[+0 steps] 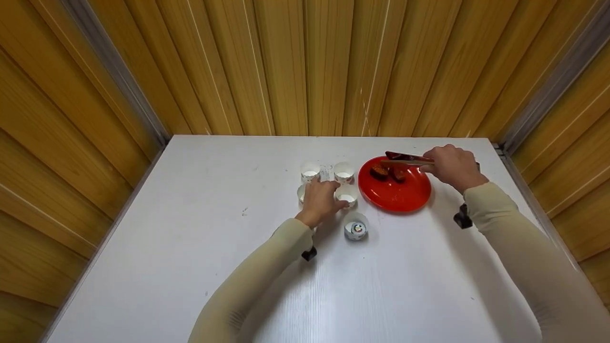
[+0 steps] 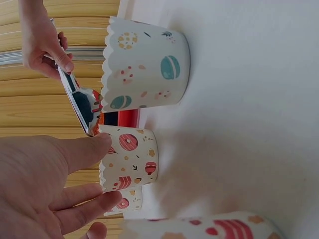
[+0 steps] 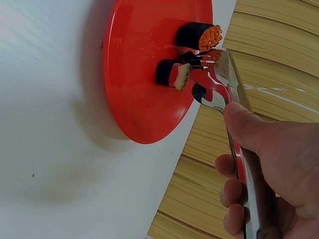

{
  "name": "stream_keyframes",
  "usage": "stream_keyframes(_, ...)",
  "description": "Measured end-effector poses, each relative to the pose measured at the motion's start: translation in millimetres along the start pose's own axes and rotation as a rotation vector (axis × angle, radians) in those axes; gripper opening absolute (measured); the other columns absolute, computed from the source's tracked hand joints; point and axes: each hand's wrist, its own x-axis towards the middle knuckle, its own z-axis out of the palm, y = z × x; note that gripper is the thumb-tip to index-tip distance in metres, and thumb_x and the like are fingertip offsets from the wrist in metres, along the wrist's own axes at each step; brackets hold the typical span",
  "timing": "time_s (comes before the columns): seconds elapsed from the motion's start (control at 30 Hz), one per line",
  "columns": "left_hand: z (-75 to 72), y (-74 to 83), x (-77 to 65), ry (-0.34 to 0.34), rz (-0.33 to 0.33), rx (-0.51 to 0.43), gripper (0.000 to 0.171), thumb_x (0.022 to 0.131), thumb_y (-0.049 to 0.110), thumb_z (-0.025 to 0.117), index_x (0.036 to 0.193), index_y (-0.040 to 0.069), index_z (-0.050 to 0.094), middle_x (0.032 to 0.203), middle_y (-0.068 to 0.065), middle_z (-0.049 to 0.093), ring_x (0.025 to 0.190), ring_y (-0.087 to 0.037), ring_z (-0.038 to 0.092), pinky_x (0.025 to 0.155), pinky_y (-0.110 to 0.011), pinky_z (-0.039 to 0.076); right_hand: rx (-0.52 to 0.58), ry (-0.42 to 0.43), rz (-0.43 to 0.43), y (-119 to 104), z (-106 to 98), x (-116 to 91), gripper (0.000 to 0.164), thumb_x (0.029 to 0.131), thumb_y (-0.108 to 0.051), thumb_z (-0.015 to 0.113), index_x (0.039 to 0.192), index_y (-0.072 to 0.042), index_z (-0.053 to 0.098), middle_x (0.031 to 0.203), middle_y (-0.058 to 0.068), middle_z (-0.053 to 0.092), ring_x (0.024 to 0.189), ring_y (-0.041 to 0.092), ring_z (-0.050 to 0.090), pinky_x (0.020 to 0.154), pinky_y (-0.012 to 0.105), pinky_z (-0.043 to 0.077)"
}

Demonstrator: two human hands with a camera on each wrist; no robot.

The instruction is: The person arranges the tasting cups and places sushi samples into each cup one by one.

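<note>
My right hand grips metal serving tongs, one side fork-shaped, the other broad and flat. Their tips reach over a red plate right beside the sushi: a black-wrapped roll with orange roe and a smaller roll with a red and green filling. My left hand is among white paper baking cups, fingers relaxed. In the left wrist view, its thumb and a finger lie at the rim of a cup with pink doughnut prints. The hand partly covers the cup at its left.
Two paper cups stand behind the left hand, one at left and one at right. Nearer the body is another cup with a round colourful mark inside. The white table is bordered by wood-patterned walls.
</note>
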Motion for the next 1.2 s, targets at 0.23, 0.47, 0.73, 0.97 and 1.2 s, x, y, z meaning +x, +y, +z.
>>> stream_keyframes(0.23, 0.2, -0.2, -2.3, 0.033, 0.033, 0.072, 0.039, 0.082, 0.04, 0.087, 0.106, 0.01, 0.08, 0.077, 0.0, 0.07, 0.094, -0.026, 0.059, 0.083, -0.042, 0.043, -0.023, 0.014, -0.009, -1, 1, -2, 0.034, 0.093, -0.025, 0.078, 0.117, 0.0, 0.075, 0.107, 0.023, 0.073, 0.091, 0.04, 0.064, 0.068, 0.053, 0.053)
stream_keyframes(0.47, -0.5, 0.4, -1.6, 0.03, 0.036, 0.075, 0.037, 0.082, 0.039, 0.088, 0.102, 0.009, 0.08, 0.07, 0.001, 0.065, 0.087, -0.024, 0.057, 0.082, -0.042, 0.042, -0.033, 0.016, -0.015, -1, 1, -1, 0.032, 0.094, -0.026, 0.077, 0.116, -0.002, 0.076, 0.104, 0.021, 0.075, 0.087, 0.037, 0.064, 0.066, 0.051, 0.052)
stream_keyframes(0.73, -1.0, 2.4, 0.8, 0.004, 0.013, 0.058, 0.04, 0.083, 0.039, 0.087, 0.109, 0.01, 0.08, 0.084, 0.0, 0.073, 0.094, -0.024, 0.057, 0.085, -0.041, 0.042, -0.049, 0.024, -0.018, 0, -2, 0, 0.035, 0.093, -0.029, 0.078, 0.118, -0.005, 0.076, 0.102, 0.02, 0.075, 0.084, 0.034, 0.063, 0.062, 0.047, 0.051)
stream_keyframes(0.97, -0.5, 2.9, 1.2, 0.008, 0.007, 0.052, 0.04, 0.082, 0.04, 0.088, 0.108, 0.01, 0.08, 0.082, 0.001, 0.073, 0.095, -0.025, 0.058, 0.085, -0.041, 0.041, -0.04, 0.024, 0.0, 1, -6, -3, 0.038, 0.094, -0.031, 0.077, 0.12, -0.003, 0.075, 0.103, 0.021, 0.074, 0.085, 0.035, 0.062, 0.065, 0.048, 0.051)
stream_keyframes(1.2, -0.2, 2.9, 3.1, 0.007, 0.006, 0.066, 0.043, 0.082, 0.04, 0.088, 0.111, 0.01, 0.08, 0.084, 0.0, 0.074, 0.096, -0.026, 0.058, 0.087, -0.041, 0.043, -0.075, 0.05, -0.015, 3, -12, -7, 0.036, 0.094, -0.027, 0.077, 0.121, -0.004, 0.074, 0.102, 0.021, 0.074, 0.079, 0.034, 0.062, 0.061, 0.046, 0.05)
